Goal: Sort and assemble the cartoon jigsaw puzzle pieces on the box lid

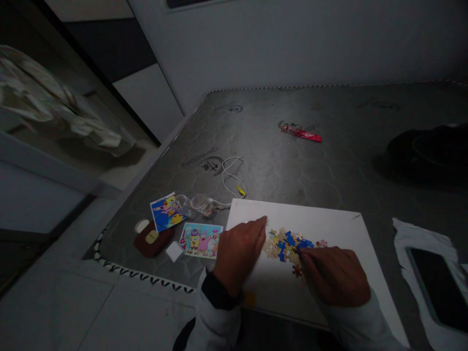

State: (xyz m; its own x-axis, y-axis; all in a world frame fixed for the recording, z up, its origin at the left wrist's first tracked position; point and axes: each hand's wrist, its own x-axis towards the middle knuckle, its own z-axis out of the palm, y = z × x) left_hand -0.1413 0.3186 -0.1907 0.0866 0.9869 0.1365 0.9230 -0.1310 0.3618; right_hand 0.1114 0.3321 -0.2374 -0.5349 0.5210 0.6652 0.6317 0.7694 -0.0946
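Observation:
A loose pile of small jigsaw puzzle pieces (287,243), some blue and yellow, others with tan backs up, lies on a white board (292,213). At the pile's right side, my right hand (334,275) is closed, its thumb and finger pinched on a puzzle piece among the others. My left hand (239,251) is over the board's left part, fingers pressed together and pointing to the pile. Whatever may be between those fingertips is hidden. A cartoon picture card (201,240) lies just left of that hand.
Left of the board are a second picture card (167,212), a brown case (151,240), a white square (174,251), clear plastic containers (199,206) and a white cord (228,173). A red packet (303,133) lies farther back. A phone (437,282) rests on white cloth at right.

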